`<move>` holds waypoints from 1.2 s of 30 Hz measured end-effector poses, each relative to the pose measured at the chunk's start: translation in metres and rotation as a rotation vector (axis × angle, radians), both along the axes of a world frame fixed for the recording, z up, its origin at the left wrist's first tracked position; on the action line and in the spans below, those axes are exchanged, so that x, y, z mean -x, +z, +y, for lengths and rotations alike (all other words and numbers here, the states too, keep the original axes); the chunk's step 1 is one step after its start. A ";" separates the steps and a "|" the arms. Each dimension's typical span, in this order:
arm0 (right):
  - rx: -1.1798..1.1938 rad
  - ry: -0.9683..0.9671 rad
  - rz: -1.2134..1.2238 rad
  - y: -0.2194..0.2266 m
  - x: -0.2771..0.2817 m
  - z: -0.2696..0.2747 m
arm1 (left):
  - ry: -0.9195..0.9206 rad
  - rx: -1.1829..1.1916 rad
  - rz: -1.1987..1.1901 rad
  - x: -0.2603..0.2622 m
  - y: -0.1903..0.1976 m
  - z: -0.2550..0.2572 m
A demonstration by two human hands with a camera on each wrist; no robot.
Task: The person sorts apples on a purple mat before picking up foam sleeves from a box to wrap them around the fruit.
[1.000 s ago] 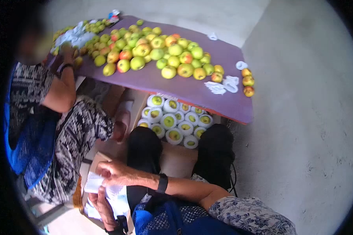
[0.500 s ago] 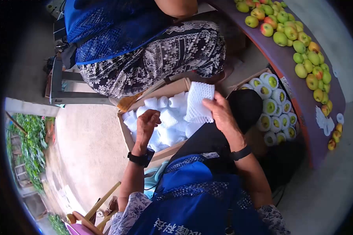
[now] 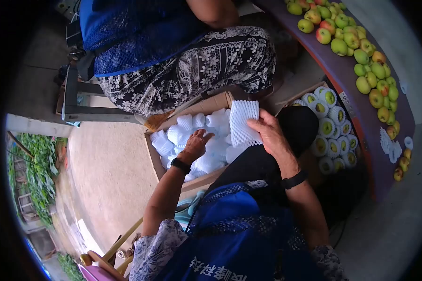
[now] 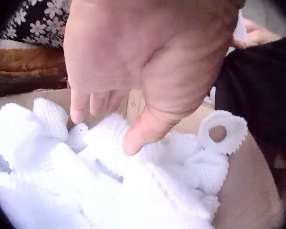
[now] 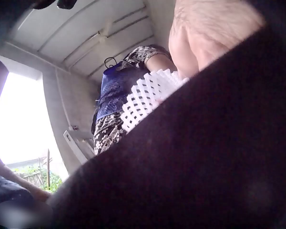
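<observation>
A cardboard box [image 3: 155, 161] full of white foam net sleeves [image 3: 210, 161] stands at the left of the person's lap. Over the sleeves reaches my left hand [image 3: 195, 146]; in the left wrist view this hand [image 4: 152, 62] hangs with fingers extended and thumb pointing down, holding nothing that shows. My right hand [image 3: 269, 133] pinches a flattened white foam sleeve [image 3: 245, 123] by its edge, near the box's right side. In the right wrist view that sleeve [image 5: 145, 98] is partly hidden by dark cloth, and only part of the hand [image 5: 212, 36] shows.
Beyond the box sits another person in patterned trousers [image 3: 211, 65] on a grey stool [image 3: 101, 114]. A box of foam-wrapped apples [image 3: 330, 126] is at the right, beside a purple table [image 3: 333, 61] bearing loose apples [image 3: 375, 84]. Wooden handles [image 3: 122, 243] are at lower left.
The head view has swung toward the sleeve box since the oldest frame. Over the last half second, my left hand has moved right over the sleeves and its fingers have straightened; my right still holds the sleeve.
</observation>
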State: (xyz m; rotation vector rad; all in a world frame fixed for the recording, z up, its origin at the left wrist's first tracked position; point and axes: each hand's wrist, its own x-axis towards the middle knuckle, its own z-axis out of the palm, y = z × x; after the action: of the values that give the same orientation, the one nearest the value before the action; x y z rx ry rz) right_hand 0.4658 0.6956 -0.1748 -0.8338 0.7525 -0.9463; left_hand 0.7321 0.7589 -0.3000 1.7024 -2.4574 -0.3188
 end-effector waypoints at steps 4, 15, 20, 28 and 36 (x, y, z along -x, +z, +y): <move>0.031 0.024 0.054 0.002 0.001 -0.002 | 0.169 -0.189 0.111 -0.010 0.009 -0.007; -0.075 0.095 -0.020 0.025 0.004 -0.016 | 0.662 -0.080 1.032 0.020 0.117 0.007; -0.227 0.115 -0.213 0.038 0.015 -0.014 | 0.707 -0.036 1.424 0.050 0.138 0.012; -0.118 0.256 -0.197 0.058 0.024 0.002 | 0.763 -0.110 1.809 0.065 0.147 0.018; -0.093 0.339 -0.198 0.049 0.019 0.009 | 0.756 -0.177 1.908 0.065 0.146 0.023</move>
State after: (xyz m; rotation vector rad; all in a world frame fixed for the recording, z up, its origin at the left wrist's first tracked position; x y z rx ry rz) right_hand 0.4466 0.7044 -0.1257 -0.7449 0.4622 -0.6728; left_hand 0.6671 0.7818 -0.1536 1.0545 -0.4068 -1.2196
